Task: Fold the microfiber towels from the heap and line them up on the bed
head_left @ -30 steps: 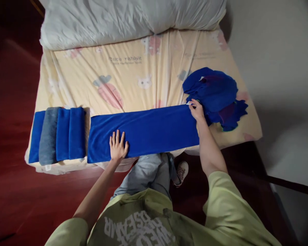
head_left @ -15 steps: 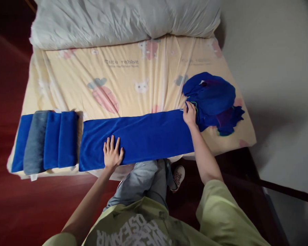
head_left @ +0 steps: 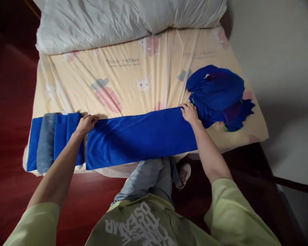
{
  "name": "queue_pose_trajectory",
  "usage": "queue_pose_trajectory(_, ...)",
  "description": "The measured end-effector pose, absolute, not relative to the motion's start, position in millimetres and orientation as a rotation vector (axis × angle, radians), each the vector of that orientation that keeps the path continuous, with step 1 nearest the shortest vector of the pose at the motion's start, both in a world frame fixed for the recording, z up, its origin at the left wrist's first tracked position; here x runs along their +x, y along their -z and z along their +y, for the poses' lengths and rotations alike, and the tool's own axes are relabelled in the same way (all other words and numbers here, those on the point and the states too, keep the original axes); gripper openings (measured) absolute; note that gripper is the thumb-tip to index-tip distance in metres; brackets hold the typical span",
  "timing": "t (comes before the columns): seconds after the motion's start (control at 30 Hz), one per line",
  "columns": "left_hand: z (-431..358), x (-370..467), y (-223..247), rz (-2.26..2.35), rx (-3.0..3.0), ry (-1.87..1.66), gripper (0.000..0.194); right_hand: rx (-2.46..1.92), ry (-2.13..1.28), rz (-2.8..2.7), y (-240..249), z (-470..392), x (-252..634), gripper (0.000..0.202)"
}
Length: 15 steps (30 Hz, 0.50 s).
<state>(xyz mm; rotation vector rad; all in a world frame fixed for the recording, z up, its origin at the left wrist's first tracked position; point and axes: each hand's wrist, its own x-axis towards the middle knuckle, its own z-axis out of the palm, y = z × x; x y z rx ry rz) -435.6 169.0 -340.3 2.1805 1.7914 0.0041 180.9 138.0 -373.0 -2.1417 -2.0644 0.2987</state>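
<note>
A long blue towel (head_left: 143,135), laid in a flat strip with a few creases, runs along the near edge of the bed. At its far left corner my left hand (head_left: 87,123) has its fingers bent and closed on the edge. My right hand (head_left: 190,112) pinches the far edge close to the right end, beside a heap of crumpled blue cloth (head_left: 215,89) with purple patches and green edging. Left of the strip lies a row of folded towels, several blue (head_left: 36,143) and one grey (head_left: 46,143), partly covered by my left forearm.
The bed (head_left: 128,85) has a cream sheet printed with carrots and rabbits. A bulky light grey quilt (head_left: 118,24) spans its far side. A pale wall (head_left: 277,68) stands at the right, and dark red flooring (head_left: 10,136) shows at the left.
My left hand has left its flat, spread position on the towel's near part and moved left and away to the far left corner. My right hand stays by the far right edge.
</note>
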Motion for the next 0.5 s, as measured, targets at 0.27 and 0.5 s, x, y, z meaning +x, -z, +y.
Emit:
queue_pose_trajectory(0.27, 163, -432, 327, 2.089, 2.090, -0.265, 0.029, -2.203, -0.129, -1.897, 360, 140, 176, 0.035)
queue_pose_trajectory(0.5, 83, -367, 356, 2.067, 1.994, -0.444, 0.060, -2.242, -0.062, -1.853, 392, 91, 143, 0.056)
